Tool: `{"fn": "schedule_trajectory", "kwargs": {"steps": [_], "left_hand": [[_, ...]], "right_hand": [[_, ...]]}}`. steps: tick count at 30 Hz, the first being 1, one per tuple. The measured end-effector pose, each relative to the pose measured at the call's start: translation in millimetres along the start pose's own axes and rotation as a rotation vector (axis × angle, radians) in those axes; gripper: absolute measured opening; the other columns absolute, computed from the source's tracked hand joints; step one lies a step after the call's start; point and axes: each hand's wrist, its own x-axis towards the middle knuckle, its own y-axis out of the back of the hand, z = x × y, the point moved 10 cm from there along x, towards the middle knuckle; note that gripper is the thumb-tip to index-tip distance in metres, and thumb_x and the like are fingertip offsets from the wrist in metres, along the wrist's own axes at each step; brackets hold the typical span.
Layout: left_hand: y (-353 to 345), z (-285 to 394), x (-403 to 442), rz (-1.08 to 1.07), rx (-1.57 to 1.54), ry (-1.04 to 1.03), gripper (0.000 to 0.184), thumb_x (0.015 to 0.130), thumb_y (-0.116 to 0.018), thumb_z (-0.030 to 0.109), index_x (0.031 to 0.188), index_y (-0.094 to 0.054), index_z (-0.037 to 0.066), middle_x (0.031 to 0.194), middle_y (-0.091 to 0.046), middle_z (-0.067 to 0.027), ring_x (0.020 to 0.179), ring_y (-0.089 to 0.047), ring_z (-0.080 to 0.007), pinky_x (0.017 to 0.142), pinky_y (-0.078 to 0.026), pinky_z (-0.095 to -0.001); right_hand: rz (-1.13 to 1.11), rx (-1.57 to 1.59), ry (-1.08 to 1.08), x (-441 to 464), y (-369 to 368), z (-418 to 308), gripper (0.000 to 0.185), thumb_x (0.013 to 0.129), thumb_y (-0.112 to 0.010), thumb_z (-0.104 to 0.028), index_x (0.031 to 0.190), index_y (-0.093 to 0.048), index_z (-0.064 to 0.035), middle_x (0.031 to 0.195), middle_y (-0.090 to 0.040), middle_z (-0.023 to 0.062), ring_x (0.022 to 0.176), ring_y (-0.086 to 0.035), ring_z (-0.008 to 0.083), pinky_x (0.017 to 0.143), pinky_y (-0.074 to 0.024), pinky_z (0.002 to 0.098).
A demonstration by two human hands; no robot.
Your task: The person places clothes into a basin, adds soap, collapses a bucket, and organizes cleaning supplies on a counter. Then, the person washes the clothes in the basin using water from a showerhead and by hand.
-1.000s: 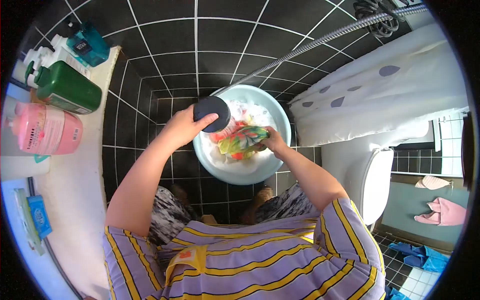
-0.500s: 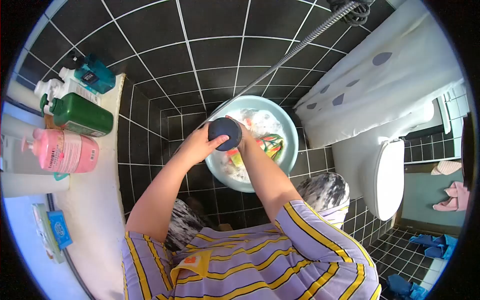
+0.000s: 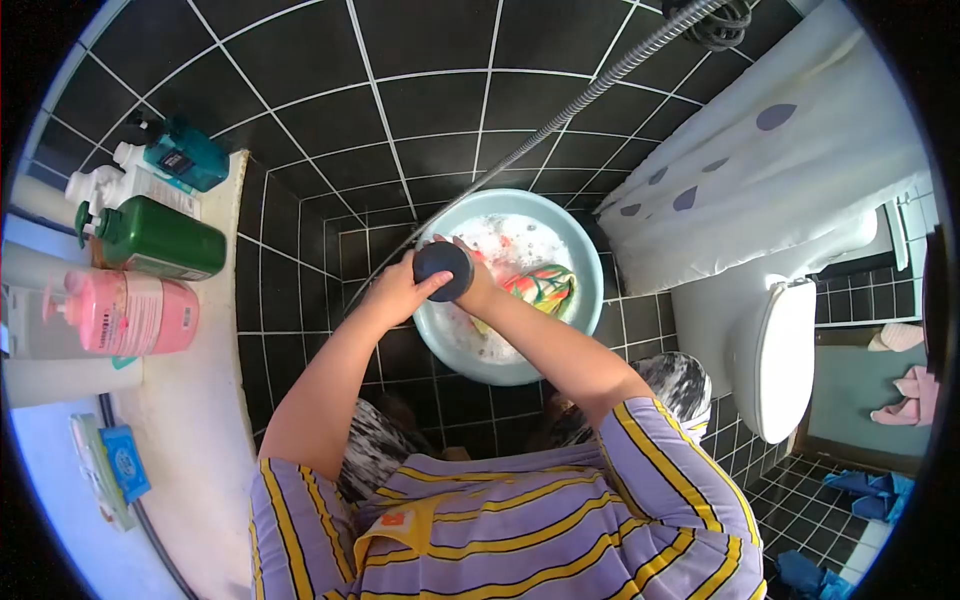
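Note:
My left hand (image 3: 396,292) grips a dark round object (image 3: 441,268) with a flat face, the thumb lying across its front. Close against its right side is my right hand (image 3: 480,284), fingers curled behind it and mostly hidden. Its exact kind cannot be made out. Both hands are over the left part of a pale blue basin (image 3: 588,240). Soapy water with white foam (image 3: 515,240) fills the basin. A red, green and yellow patterned cloth (image 3: 545,288) lies partly in the suds, right of my right wrist.
A metal hose (image 3: 560,120) slants past the basin toward my left forearm. Pump bottles, one green (image 3: 165,238) and one pink (image 3: 140,313), stand on the left ledge (image 3: 200,390). To the right are a toilet (image 3: 785,360) and a white curtain (image 3: 720,180).
My right elbow has swung outward to the right, and the right forearm lies flatter across the basin. The dark round object has tilted slightly, staying in both hands. More foam shows.

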Motion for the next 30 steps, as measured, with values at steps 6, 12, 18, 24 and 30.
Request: {"fn": "schedule_trajectory", "kwargs": {"steps": [6, 12, 18, 24, 30], "left_hand": [[-4.8, -33.7, 5.7, -0.023, -0.145, 0.198, 0.082, 0.095, -0.042, 0.064, 0.134, -0.043, -0.007, 0.095, -0.066, -0.0227, 0.082, -0.067, -0.031, 0.074, -0.053, -0.04], [-7.7, 5.0, -7.7, -0.163, -0.379, 0.176, 0.083, 0.097, -0.033, 0.066, 0.127, -0.048, -0.01, 0.08, -0.065, -0.013, 0.064, -0.061, -0.0171, 0.062, -0.049, -0.0301], [-14.2, 4.0, -11.2, -0.238, -0.338, 0.239, 0.08, 0.097, -0.034, 0.066, 0.134, -0.045, -0.004, 0.1, -0.065, -0.0158, 0.068, -0.062, -0.0172, 0.063, -0.05, -0.0297], [-50.0, -7.7, -8.6, -0.438, -0.632, 0.236, 0.077, 0.095, -0.036, 0.068, 0.145, -0.036, 0.009, 0.127, -0.058, -0.0138, 0.082, -0.068, -0.0191, 0.076, -0.052, -0.0311], [-57.1, -12.8, -12.9, -0.468, -0.505, 0.129, 0.053, 0.092, -0.067, 0.033, 0.13, -0.05, 0.0, 0.094, -0.067, -0.0054, 0.079, -0.063, -0.0131, 0.069, -0.05, -0.0265]], "right_hand": [[-0.083, 0.502, -0.365, -12.5, 38.4, 22.9, 0.03, 0.095, -0.046, -0.013, 0.121, -0.058, -0.0048, 0.119, -0.063, 0.013, 0.108, -0.061, 0.027, 0.098, -0.0468, 0.0404], [-0.041, 1.678, -0.992, -60.0, -4.6, 26.1, 0.04, 0.105, -0.036, -0.034, 0.132, -0.049, -0.0073, 0.12, -0.06, 0.0096, 0.102, -0.061, 0.0197, 0.089, -0.051, 0.0353], [0.16, 1.966, -0.893, -33.3, 46.3, -13.1, 0.077, 0.096, -0.028, -0.069, 0.138, -0.044, -0.0065, 0.126, -0.058, 0.0109, 0.106, -0.063, 0.023, 0.083, -0.0544, 0.0338], [0.221, 1.631, -0.96, -41.1, 55.9, 6.4, 0.047, 0.085, -0.074, -0.015, 0.126, -0.055, -0.0021, 0.11, -0.067, 0.0097, 0.092, -0.069, 0.02, 0.078, -0.0575, 0.0337], [0.399, 1.602, -1.015, -49.2, 83.5, 47.2, 0.042, 0.09, -0.07, -0.028, 0.121, -0.058, -0.0023, 0.102, -0.069, 0.0081, 0.083, -0.069, 0.0181, 0.07, -0.0577, 0.0323]]}}
